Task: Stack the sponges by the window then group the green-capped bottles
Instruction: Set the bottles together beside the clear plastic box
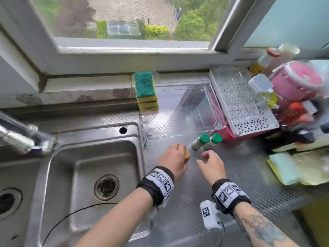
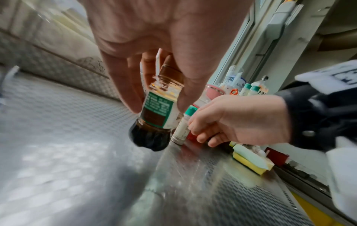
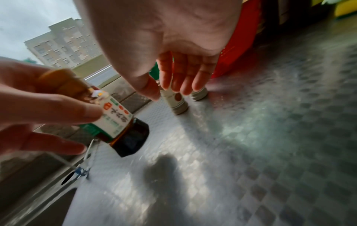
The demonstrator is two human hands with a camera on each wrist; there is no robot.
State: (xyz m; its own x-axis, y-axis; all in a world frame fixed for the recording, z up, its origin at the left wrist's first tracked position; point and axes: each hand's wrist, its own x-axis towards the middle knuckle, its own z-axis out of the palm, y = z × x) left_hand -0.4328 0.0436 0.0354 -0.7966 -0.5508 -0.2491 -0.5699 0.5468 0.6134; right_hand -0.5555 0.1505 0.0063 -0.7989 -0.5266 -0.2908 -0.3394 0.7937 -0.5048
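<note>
The sponges [image 1: 146,91] sit in a neat pile by the window [image 1: 124,24], so that part looks done. Two green-capped bottles [image 1: 207,140] stand side by side on the counter [image 1: 249,175]. The left hand [image 1: 173,157] pinches a brown bottle [image 2: 156,110] just above the counter. The right hand [image 1: 211,164] hangs loose, holding nothing, near the pair. Grouping seems almost finished.

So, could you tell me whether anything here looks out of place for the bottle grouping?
Yes: the left hand holds a brown-capped bottle of dark liquid, tilted above the counter, though the task calls for green caps. The two green-capped bottles already stand together. The sponges sit stacked by the window.
</note>
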